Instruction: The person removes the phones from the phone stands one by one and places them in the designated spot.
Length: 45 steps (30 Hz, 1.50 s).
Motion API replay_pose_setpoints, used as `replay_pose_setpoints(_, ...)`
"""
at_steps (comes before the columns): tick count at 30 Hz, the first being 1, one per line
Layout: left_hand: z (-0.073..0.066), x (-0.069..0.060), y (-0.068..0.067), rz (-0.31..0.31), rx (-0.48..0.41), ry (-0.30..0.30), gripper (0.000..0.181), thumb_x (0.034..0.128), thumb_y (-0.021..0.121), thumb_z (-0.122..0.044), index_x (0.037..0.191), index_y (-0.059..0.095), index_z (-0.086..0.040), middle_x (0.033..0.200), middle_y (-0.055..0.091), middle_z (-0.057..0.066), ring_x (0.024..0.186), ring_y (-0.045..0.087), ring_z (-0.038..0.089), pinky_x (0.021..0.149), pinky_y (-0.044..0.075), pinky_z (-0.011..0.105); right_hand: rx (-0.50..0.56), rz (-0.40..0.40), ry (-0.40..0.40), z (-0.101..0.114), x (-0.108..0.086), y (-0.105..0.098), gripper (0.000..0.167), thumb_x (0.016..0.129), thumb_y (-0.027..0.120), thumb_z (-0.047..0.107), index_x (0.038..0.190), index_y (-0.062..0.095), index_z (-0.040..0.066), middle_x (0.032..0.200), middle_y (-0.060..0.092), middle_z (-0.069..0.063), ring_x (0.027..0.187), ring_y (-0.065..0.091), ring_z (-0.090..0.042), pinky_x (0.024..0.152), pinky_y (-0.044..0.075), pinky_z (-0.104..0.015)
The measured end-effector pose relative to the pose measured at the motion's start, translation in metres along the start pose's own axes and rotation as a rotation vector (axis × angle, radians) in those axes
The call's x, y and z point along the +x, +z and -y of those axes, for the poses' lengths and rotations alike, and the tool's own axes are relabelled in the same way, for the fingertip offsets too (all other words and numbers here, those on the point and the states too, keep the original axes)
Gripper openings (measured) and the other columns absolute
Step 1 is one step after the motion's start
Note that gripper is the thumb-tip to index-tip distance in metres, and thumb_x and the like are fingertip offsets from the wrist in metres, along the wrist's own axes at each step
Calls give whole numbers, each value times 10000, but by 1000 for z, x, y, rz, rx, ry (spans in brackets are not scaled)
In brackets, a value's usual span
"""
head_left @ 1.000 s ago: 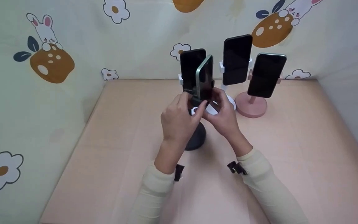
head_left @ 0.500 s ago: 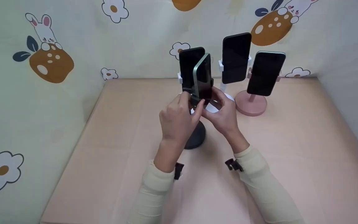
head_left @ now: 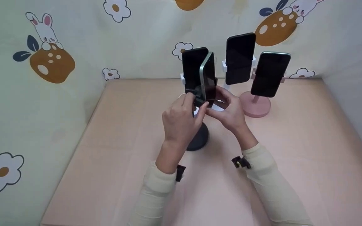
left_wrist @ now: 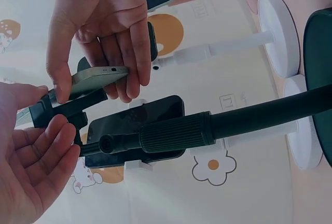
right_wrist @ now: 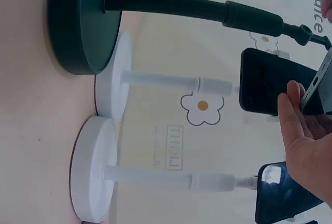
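Observation:
In the head view, my left hand (head_left: 179,122) and right hand (head_left: 231,111) meet over a dark green phone stand (head_left: 199,138). With thumb and fingers, the left hand grips the stand's clamp (left_wrist: 62,110), as the left wrist view shows. My right hand holds a phone with a pale green edge (head_left: 209,77) by its lower part, thumb on one side and fingers on the other. The phone stands upright at the clamp, turned nearly edge-on to the head view. Its port end (left_wrist: 113,69) faces the left wrist camera. Whether the clamp's arms grip it cannot be seen fully.
Close behind is a black phone (head_left: 194,67) in a white holder. To the right, another black phone (head_left: 240,58) sits in a white stand, and a third phone (head_left: 270,74) in a pink stand (head_left: 255,105). A patterned cloth (head_left: 143,40) hangs behind the table (head_left: 115,172).
My right hand and wrist have shifted slightly right since half a second ago, and the phone shows a narrower face. The left hand keeps its place on the clamp.

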State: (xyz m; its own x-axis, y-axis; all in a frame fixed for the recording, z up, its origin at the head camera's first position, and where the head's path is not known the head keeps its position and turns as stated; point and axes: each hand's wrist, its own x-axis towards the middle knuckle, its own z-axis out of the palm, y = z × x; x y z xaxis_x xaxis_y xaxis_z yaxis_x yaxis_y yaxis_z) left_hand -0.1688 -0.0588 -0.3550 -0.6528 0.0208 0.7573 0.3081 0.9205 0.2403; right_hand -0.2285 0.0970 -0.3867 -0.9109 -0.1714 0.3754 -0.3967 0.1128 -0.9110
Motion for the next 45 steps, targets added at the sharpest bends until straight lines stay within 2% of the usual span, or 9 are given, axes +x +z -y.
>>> replay_pose_setpoints(6,2,-2,1,-3,-46,1,305,944,671,-384,920,631,-83,706,605,10,594,566,121,482,465,214,37,62,16,-2,1,-3,681,768,811,14,1388,532,-28,1252,655,-199,1138,663,-208,997,544,-281)
replay_pose_setpoints(12,1,-2,-1,27,-98,-13,284,946,672,-378,924,633,-97,710,604,2,607,566,116,493,467,218,123,112,24,-5,2,-3,679,774,766,-55,1399,500,-60,1244,632,-183,1101,645,-104,1005,537,-254)
replay_pose_setpoints(18,2,-1,-5,84,-119,-36,310,957,649,-412,948,624,-103,738,606,-2,617,559,111,495,466,239,180,139,19,-4,2,-4,687,769,756,-58,1402,488,-70,1208,652,-106,1097,647,-105,1005,540,-259)
replay_pose_setpoints(28,9,-4,-11,184,-204,-64,375,929,682,-438,1105,645,-108,877,677,11,720,606,120,586,521,235,184,194,28,-5,-4,-8,701,785,734,-76,1433,467,-55,1291,613,-159,1145,635,-122,1024,526,-251)
replay_pose_setpoints(31,11,-6,-11,199,-223,-69,414,917,695,-447,1149,647,-108,926,693,15,757,641,139,612,539,241,187,189,29,-5,-7,-9,713,781,737,-80,1437,456,-63,1294,605,-141,1142,628,-123,1017,529,-241)
replay_pose_setpoints(36,16,-8,-11,194,-245,-78,457,909,704,-452,1207,655,-110,1017,717,17,910,695,146,749,591,258,206,175,6,-6,-9,-13,688,782,744,-67,1415,476,-68,1235,650,-63,1139,644,-131,1021,528,-250)
replay_pose_setpoints(41,24,-11,-8,171,-270,-134,419,919,707,-404,1208,646,-106,1064,708,19,997,680,143,887,578,271,239,168,-1,-10,-13,-18,676,786,754,-69,1408,487,-49,1278,662,-151,1163,655,-139,1035,521,-262)
replay_pose_setpoints(45,30,-13,-4,167,-302,-217,438,921,710,-371,1203,553,-74,1088,621,51,1000,631,158,883,561,269,230,168,17,-10,-16,-23,697,790,745,-87,1429,473,-32,1318,640,-182,1195,640,-141,1050,509,-258)
